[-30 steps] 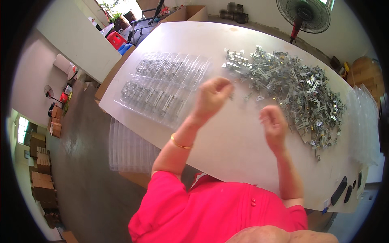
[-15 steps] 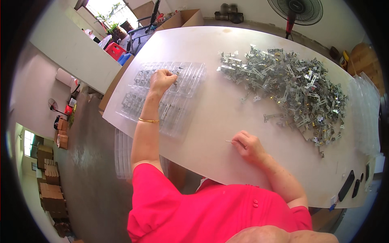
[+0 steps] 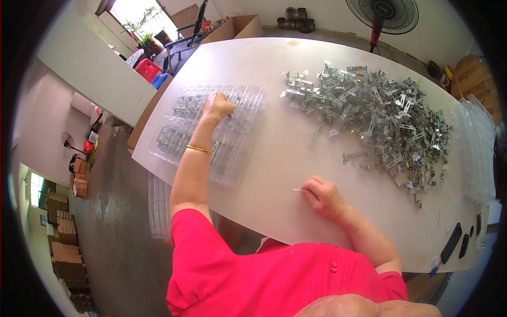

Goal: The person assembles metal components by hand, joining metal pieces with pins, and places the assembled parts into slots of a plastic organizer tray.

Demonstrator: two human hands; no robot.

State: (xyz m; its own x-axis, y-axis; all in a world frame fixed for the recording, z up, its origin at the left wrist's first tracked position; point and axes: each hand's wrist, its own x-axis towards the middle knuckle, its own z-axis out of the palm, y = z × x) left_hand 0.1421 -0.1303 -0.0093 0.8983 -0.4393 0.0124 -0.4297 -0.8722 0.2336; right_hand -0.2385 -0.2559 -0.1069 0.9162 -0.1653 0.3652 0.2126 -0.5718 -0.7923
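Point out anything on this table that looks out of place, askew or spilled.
Nothing looks damaged. The grey metal brackets lie in a loose, tangled heap with a few strays toward the table's middle. The clear plastic compartment tray sits skewed, its near corner overhanging the table edge. The left hand rests on it.

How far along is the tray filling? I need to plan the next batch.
Done: many pockets of the clear plastic compartment tray already hold small grey metal parts. In hand: the left hand is pressed onto the tray's far row, while the right hand rests on the white table, pinching a thin pin. Left: a large heap of loose metal brackets remains unsorted.
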